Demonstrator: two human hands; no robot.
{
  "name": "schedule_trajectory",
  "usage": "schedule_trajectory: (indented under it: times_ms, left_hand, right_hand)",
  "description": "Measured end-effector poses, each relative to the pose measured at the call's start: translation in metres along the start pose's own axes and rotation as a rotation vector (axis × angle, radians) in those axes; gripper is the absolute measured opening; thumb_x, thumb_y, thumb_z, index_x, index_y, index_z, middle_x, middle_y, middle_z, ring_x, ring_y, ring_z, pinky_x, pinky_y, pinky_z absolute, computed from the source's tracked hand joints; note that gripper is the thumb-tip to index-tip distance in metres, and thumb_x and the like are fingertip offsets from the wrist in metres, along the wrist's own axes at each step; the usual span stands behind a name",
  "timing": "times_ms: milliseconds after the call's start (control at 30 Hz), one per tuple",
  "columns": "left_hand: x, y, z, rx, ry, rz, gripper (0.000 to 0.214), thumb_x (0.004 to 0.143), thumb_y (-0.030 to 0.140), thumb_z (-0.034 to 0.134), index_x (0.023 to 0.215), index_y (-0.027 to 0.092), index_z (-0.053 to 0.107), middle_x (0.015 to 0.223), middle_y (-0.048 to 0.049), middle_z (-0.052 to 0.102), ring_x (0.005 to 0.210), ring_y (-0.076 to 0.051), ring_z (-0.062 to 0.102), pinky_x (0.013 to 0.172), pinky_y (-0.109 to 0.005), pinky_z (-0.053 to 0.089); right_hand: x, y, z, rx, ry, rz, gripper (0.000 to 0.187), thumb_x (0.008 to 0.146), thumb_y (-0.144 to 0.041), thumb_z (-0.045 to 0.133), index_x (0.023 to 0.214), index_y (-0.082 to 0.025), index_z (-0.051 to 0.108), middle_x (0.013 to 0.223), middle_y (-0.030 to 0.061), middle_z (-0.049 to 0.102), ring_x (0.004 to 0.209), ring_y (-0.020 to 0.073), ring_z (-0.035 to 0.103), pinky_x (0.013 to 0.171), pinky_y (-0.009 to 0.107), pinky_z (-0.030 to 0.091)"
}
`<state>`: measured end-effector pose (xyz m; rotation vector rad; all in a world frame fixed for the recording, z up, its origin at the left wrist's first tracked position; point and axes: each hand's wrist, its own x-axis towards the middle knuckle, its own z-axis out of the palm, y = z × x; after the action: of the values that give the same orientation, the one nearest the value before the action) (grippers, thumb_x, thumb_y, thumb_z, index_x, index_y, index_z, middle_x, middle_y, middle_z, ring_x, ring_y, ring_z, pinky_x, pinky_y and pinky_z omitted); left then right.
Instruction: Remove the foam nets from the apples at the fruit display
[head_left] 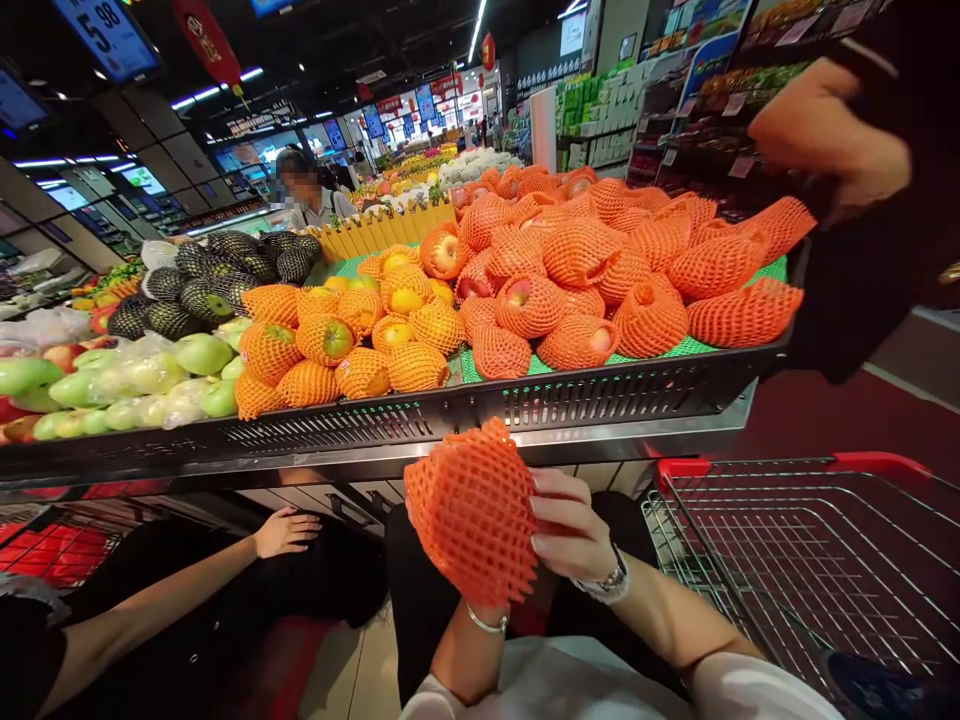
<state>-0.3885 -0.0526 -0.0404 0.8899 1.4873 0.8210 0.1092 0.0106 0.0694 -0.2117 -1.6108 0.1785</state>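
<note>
Supermarket interior: dark ceiling with strip lights (pixel 478 22), red lanterns (pixel 208 40), far shelving (pixel 600 125) at right, red floor (pixel 825 415), price screen (pixel 111 35) far left.
</note>
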Motion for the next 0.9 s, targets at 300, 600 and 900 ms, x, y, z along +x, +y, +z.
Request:
schedule_trajectory:
  times_ms: [300,600,900]
  left_hand:
    - [0.013,-0.012,-0.005,0.115,0.108,0.283,0.064,0.092,0.054,0.032,0.064,0.011,0.07,0.058,-0.0036,0.071,0.048,-0.027,0.067,0.047,-0.046,0.05]
    - [-0.013,0.015,0.021,0.295,0.052,0.22,0.065,0.093,0.048,0.026,0.086,0.0,0.07,0.077,-0.0152,0.073,0.071,-0.025,0.071,0.055,-0.036,0.052]
    - [-0.051,0.075,0.078,0.277,0.104,0.006,0.059,0.096,0.038,0.024,0.094,-0.001,0.068,0.082,-0.0114,0.073,0.084,-0.024,0.072,0.074,-0.044,0.054]
  right_hand:
    - [-0.015,-0.008,0.026,-0.071,0.164,0.149,0.031,0.086,-0.019,0.055,0.106,-0.041,0.064,0.091,0.0032,0.06,0.085,0.0216,0.062,0.066,0.042,0.061]
    - [-0.006,-0.014,0.023,0.4,0.189,0.63,0.044,0.094,-0.052,0.04,0.132,-0.033,0.052,0.141,0.004,0.046,0.132,0.0269,0.044,0.109,0.052,0.04]
    - [-0.011,-0.021,0.03,0.695,0.186,1.107,0.106,0.061,-0.072,0.072,0.148,-0.031,0.026,0.142,0.0097,0.047,0.128,0.0284,0.05,0.108,0.046,0.043]
